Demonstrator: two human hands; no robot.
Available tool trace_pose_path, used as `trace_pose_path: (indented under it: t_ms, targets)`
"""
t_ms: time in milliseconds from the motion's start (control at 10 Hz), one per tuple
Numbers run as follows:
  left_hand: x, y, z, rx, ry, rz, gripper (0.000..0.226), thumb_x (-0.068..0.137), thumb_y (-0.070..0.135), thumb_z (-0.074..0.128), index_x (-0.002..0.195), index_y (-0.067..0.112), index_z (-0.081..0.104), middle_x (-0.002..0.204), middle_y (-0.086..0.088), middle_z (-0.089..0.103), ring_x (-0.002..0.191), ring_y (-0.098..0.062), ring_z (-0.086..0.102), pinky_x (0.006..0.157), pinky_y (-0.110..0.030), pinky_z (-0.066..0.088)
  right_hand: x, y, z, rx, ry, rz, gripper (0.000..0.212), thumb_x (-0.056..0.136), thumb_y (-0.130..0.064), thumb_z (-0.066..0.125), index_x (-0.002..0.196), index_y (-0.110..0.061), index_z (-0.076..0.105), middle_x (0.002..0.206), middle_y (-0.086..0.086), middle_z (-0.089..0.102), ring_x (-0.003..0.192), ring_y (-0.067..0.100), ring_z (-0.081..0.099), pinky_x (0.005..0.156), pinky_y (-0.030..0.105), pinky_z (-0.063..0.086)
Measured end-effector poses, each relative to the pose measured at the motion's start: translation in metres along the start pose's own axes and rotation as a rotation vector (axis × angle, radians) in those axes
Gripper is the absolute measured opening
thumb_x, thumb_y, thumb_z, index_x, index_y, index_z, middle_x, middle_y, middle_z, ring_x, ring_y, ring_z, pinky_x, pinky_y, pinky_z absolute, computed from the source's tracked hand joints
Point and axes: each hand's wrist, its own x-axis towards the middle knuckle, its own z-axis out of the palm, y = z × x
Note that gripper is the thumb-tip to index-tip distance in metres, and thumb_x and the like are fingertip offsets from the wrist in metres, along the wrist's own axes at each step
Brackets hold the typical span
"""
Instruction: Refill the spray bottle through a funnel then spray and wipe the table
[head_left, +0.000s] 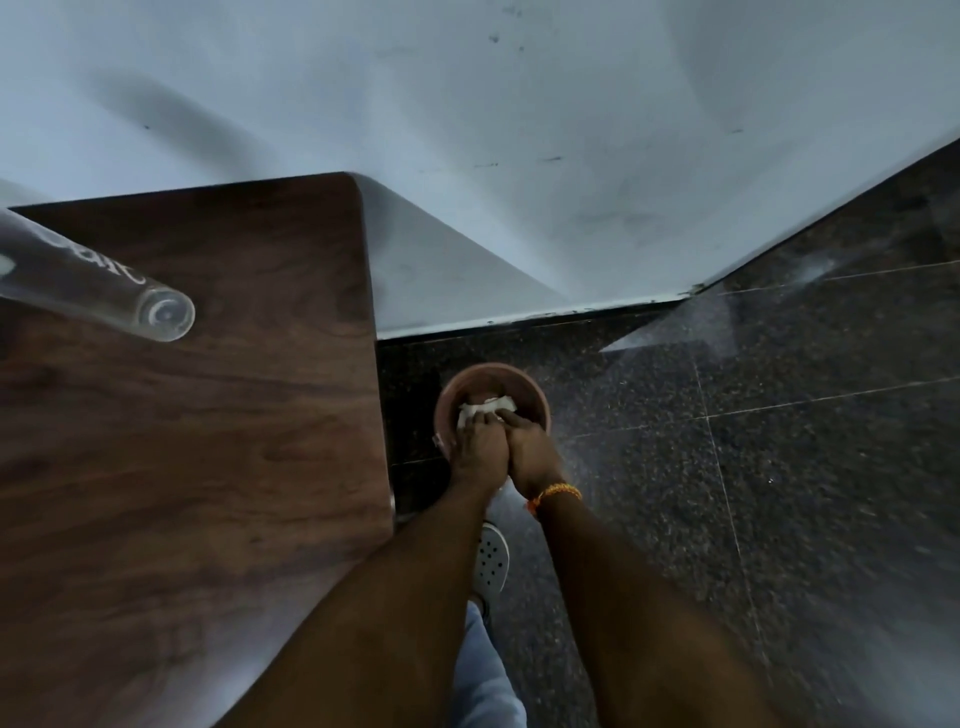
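Note:
A white cloth (485, 408) is bunched up over a brown round bucket (524, 387) that stands on the floor just right of the table. My left hand (478, 452) and my right hand (532, 449) are pressed side by side and both grip the cloth above the bucket's opening. A clear plastic bottle (104, 291) stands on the brown wooden table (208, 441) at the far left, seen from above. No funnel is in view.
The dark speckled tiled floor (753, 493) spreads to the right. A white wall (519, 130) rises behind table and bucket. My foot in a white perforated shoe (491, 561) stands below the hands, beside the table's right edge.

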Motion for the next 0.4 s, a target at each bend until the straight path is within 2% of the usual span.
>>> trace_pose_path:
  t_ms: [100,200,300,400]
  targets:
    - [0.000,-0.003,-0.002,-0.068,0.012,0.000,0.047,0.108,0.019,0.045,0.153,0.007,0.042,0.155,-0.015,0.048,0.145,-0.030,0.044,0.122,-0.043,0.037,0.004,0.002,0.003,0.094,0.053,-0.025,0.040,0.097,-0.004,0.063,0.136,-0.007,0.069,0.140,0.015,0.068,0.125,0.030,0.068,0.111,0.043,0.054]
    - [-0.007,0.000,-0.012,0.037,0.001,0.030,0.047,0.110,0.018,0.040,0.155,0.005,0.038,0.155,-0.017,0.047,0.145,-0.031,0.045,0.121,-0.043,0.037,-0.001,0.001,0.007,0.303,-0.007,0.141,0.035,0.107,-0.012,0.053,0.140,-0.013,0.066,0.145,0.011,0.062,0.133,0.023,0.061,0.119,0.038,0.047]
    - [-0.008,-0.004,-0.014,0.029,0.030,0.052,0.050,0.110,0.016,0.041,0.158,0.004,0.033,0.158,-0.018,0.043,0.148,-0.032,0.042,0.121,-0.044,0.037,-0.005,0.005,0.010,0.353,-0.079,0.173,0.045,0.111,-0.018,0.045,0.152,-0.001,0.053,0.162,0.015,0.047,0.155,0.025,0.040,0.129,0.027,0.028]
    - [-0.018,0.000,-0.014,0.045,0.043,0.014,0.050,0.110,0.017,0.041,0.158,0.005,0.035,0.159,-0.017,0.042,0.147,-0.032,0.042,0.121,-0.043,0.037,-0.008,0.007,0.016,0.225,-0.091,0.131,0.050,0.109,-0.013,0.049,0.159,-0.009,0.047,0.170,0.008,0.038,0.153,0.023,0.042,0.123,0.025,0.035]
